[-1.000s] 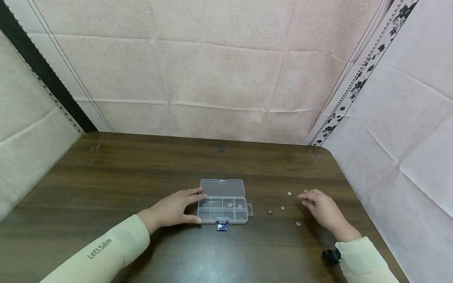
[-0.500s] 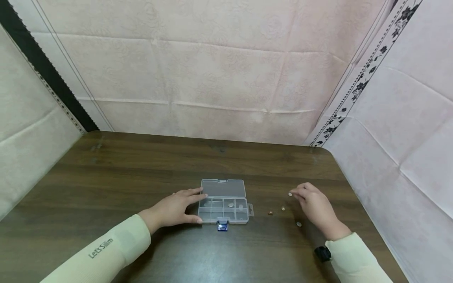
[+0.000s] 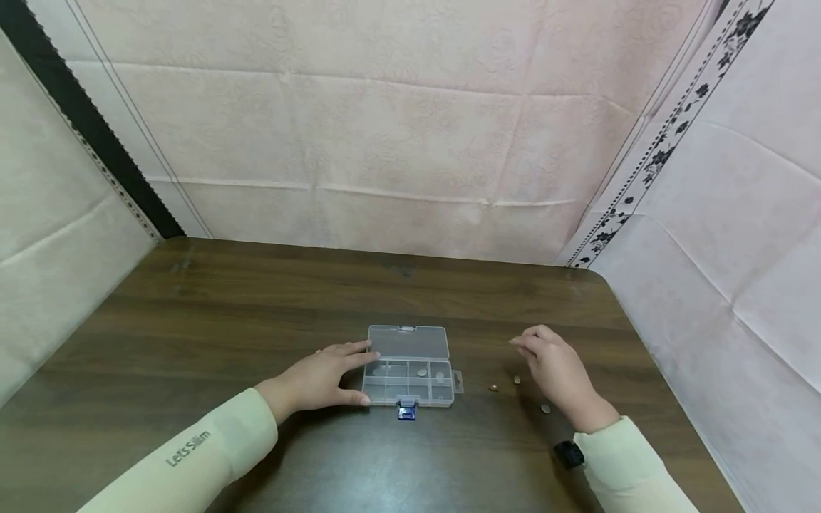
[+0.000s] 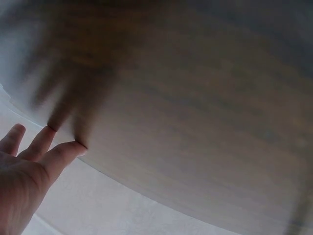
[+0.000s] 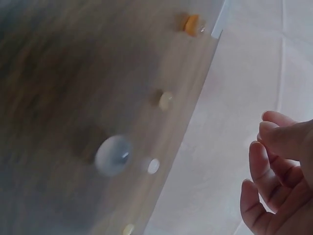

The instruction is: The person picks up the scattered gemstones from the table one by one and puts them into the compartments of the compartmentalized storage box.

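A clear plastic compartment box [image 3: 409, 390] lies with its lid [image 3: 408, 343] folded back and its blue latch [image 3: 407, 411] toward me; a few small pale pieces sit in its cells. My left hand [image 3: 318, 381] rests spread, straight fingers and thumb along the box's left side. My right hand [image 3: 558, 367] hovers to the box's right, thumb and forefinger pinched on a tiny pale piece, seemingly a button [image 5: 259, 138], mostly hidden. Below it lie several small button-like rounds: an orange one [image 5: 191, 25], a beige one [image 5: 166, 101] and a white one [image 5: 113, 155].
The brown wooden table [image 3: 256, 313] ends at a pale cloth wall [image 3: 398, 157] behind and another cloth wall [image 3: 737, 235] at right. A hanging tab [image 3: 458, 382] sticks out from the box's right side. The left wrist view is blurred.
My right hand has moved left toward the box and up from the table, over the loose rounds, fingertips pinched. My left hand stays at the box.
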Action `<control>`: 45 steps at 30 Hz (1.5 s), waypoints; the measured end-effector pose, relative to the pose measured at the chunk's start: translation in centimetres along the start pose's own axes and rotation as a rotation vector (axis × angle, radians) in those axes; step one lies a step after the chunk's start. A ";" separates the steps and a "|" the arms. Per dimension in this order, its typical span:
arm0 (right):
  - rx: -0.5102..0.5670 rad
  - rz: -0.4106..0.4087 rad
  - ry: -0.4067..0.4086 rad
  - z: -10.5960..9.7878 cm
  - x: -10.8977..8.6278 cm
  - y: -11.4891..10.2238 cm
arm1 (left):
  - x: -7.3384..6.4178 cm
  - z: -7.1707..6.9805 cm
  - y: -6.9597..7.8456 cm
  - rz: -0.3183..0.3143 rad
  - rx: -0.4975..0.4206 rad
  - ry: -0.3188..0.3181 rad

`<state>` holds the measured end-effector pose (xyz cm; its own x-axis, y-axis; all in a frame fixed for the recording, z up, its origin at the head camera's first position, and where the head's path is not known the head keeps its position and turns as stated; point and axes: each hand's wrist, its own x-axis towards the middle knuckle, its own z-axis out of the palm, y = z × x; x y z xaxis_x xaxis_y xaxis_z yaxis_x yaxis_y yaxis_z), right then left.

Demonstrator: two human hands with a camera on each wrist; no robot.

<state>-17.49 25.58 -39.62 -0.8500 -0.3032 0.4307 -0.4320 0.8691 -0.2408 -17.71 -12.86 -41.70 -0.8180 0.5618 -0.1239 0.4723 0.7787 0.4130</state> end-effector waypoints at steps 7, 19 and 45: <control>0.021 0.003 0.010 0.3 0.8 -1.2 | 0.0 0.1 0.0 -0.014 0.007 0.000; 0.071 -0.052 -0.040 1.0 2.9 -3.9 | 0.0 0.3 -0.1 -0.012 0.002 0.004; 0.190 -0.110 -0.151 2.8 5.2 -9.2 | 0.0 0.0 0.1 -0.019 0.006 0.001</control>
<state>-18.75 14.94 -37.58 -0.8238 -0.4595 0.3319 -0.5614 0.7427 -0.3650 -17.67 -12.80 -41.66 -0.8274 0.5463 -0.1306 0.4583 0.7910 0.4054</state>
